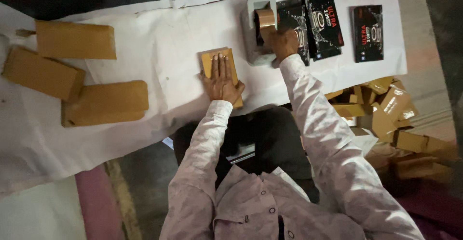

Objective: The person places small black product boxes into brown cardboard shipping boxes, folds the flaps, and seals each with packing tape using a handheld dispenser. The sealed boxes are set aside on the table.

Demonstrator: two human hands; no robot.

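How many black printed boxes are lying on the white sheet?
3: one black printed box beside the tape dispenser under the right hand, one leaning on it, one apart, rightmost. More may be hidden.

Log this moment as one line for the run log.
left hand flat on brown-wrapped packet | right hand at tape dispenser | black boxes beside

a small packing workshop. a counter (144, 47) covered in white paper carries a tape dispenser (258, 27), black printed product boxes (322, 23) and brown-wrapped parcels (74, 40); more wrapped parcels (390, 114) lie heaped on the floor beside it.
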